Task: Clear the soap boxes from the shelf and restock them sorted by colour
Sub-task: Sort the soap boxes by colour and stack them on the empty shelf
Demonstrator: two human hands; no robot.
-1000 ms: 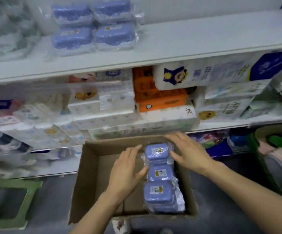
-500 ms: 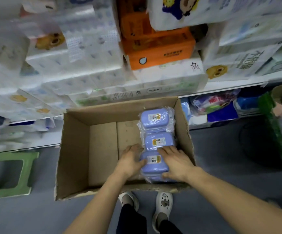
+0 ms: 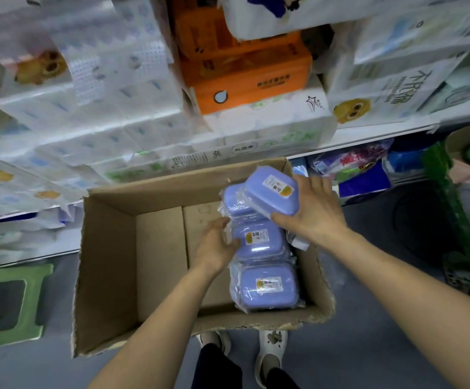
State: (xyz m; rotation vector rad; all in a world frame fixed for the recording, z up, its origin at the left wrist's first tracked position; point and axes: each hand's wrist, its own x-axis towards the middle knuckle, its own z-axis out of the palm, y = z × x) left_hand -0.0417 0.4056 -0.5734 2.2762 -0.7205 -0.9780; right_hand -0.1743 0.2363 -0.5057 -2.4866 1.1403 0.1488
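The carton (image 3: 110, 256) stands open on the floor below the shelf (image 3: 368, 136). Along the carton's right wall lie blue soap boxes in clear wrap: the near box (image 3: 267, 287) by the front flap, the middle box (image 3: 259, 240) behind it, and a far box (image 3: 235, 200) partly covered. The left part of the carton shows bare cardboard. The right hand (image 3: 315, 209) holds a fourth box, the raised box (image 3: 273, 192), tilted above the carton's far right corner; its grip is curled round the box, thumb at the near edge, fingers over the right side. The left hand (image 3: 217, 245) rests against the middle box's left side, fingers loosely bent, enclosing nothing. Whether boxes lie beneath the visible row cannot be told. Label print is too small to read. Tissue packs (image 3: 87, 108) on the shelf above the carton are blurred.
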